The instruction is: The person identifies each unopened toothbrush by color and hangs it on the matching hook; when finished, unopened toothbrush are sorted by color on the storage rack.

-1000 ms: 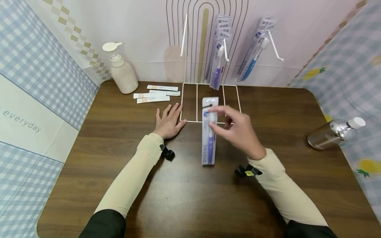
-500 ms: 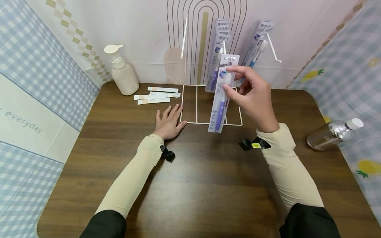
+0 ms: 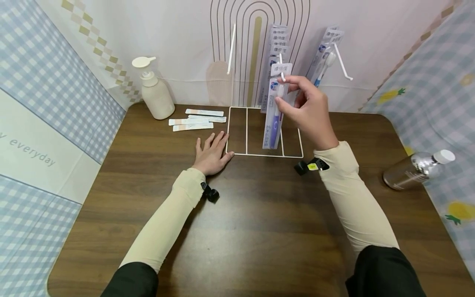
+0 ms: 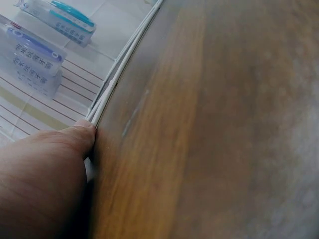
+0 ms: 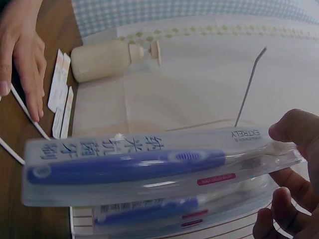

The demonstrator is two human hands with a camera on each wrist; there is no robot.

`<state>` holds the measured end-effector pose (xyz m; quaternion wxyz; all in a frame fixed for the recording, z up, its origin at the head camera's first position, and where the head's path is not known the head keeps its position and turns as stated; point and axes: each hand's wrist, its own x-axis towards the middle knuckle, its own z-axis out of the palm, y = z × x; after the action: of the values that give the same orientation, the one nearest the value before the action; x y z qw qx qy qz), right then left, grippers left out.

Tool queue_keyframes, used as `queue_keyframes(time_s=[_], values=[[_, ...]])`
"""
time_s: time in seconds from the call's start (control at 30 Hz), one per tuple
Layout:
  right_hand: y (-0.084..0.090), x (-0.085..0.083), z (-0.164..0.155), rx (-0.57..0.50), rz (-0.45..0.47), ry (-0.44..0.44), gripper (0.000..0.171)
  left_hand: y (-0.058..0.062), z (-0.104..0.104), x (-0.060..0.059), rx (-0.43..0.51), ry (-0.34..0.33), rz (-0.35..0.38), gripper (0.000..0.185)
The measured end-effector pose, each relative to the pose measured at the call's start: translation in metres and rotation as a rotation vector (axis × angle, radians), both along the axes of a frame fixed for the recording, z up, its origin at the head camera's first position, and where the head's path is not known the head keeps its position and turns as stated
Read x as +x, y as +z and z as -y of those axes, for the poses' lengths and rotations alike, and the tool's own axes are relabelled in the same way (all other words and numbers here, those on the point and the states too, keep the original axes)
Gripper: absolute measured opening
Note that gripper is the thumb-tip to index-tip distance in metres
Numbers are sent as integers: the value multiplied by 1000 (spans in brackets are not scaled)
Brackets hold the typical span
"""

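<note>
Right now the right hand (image 3: 308, 109) pinches a packaged toothbrush (image 3: 273, 111) by its upper end, thumb and fingers curled round the pack, holding it upright at the middle hook (image 3: 282, 66) of the white wire rack (image 3: 237, 153), at about twelve o'clock on the table (image 3: 259, 231). The card's top sits at the hook's tip, just before the packs already hanging there (image 3: 276, 41). If the hole misses the tip, the pack would likely slide off and drop onto the rack's base. A hard push could tip the light rack backward. The left hand (image 3: 211, 154) lies flat with straight fingers at ten o'clock, its thumb touching the base wire (image 4: 107, 94), which probably steadies it.
</note>
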<state>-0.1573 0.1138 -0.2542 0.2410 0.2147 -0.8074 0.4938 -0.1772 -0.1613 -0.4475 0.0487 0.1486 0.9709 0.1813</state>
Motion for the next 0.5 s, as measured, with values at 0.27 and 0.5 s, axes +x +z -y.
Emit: queue_keyframes(time_s=[0.27, 0.5], values=[[-1, -23, 1, -38, 9, -18, 35, 0, -1, 1, 9, 0, -5, 75], [5, -27, 6, -70, 40, -31, 35, 2, -1, 2, 2, -2, -2, 75]])
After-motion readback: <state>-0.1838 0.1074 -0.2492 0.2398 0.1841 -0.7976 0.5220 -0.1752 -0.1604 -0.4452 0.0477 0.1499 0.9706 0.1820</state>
